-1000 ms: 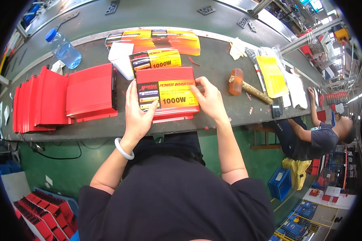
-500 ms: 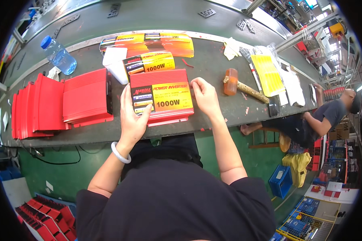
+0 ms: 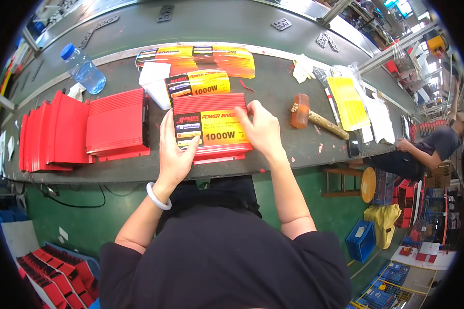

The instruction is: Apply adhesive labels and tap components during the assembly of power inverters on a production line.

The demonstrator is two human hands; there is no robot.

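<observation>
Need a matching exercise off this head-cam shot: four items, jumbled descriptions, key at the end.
Things
1. Labelled red case
2. Plastic bottle
3. Mallet
4. Bangle

Descriptions
A. White and ring-shaped
B. Orange-headed, lying on the bench
C. Between the left hand and the right hand
D. Clear, with a blue cap

Pairs: 1-C, 2-D, 3-B, 4-A
</observation>
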